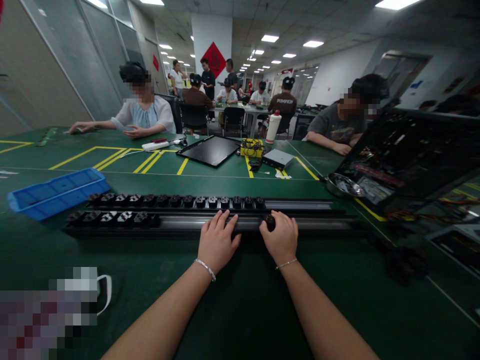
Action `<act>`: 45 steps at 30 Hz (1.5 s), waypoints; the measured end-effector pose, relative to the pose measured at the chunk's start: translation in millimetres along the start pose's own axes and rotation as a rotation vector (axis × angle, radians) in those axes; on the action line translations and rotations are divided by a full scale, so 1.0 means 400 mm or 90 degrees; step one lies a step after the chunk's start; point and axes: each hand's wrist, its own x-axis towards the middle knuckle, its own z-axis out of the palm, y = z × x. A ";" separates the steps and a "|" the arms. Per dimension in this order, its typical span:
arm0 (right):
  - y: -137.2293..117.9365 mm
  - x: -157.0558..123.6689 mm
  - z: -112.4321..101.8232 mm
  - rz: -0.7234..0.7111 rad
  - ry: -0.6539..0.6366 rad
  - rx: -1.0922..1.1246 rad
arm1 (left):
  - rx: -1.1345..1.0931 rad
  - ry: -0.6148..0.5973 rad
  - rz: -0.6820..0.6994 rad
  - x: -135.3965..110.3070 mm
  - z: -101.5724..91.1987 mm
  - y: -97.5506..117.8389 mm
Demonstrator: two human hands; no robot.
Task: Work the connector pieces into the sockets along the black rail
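Two long black power tracks lie side by side across the green table. The near track [182, 222] carries several black socket modules [108, 217] at its left end. More modules [200, 201] line most of the far track [300, 205], whose right part shows a bare grey channel. My left hand [216, 242] rests on the near track with its fingers spread, holding nothing. Just to its right, my right hand [282, 237] is closed around a small round black socket module [269, 221] at the near track's channel. My fingers partly cover that module.
A blue plastic bin [60, 192] stands at the left. Ahead lie a dark flat panel [212, 150], a yellow block with cables [252, 147], a grey box [278, 158] and a white bottle [273, 127]. An open black case [416, 155] stands right; two people sit opposite.
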 end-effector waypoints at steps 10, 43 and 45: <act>0.004 -0.001 0.003 -0.009 -0.001 0.003 | -0.001 0.001 0.001 0.002 -0.007 0.002; 0.008 0.004 -0.002 0.001 0.003 -0.007 | -0.008 -0.005 -0.007 0.003 -0.005 0.003; 0.010 0.004 0.000 0.001 0.004 -0.006 | -0.011 -0.005 -0.011 0.003 -0.007 0.004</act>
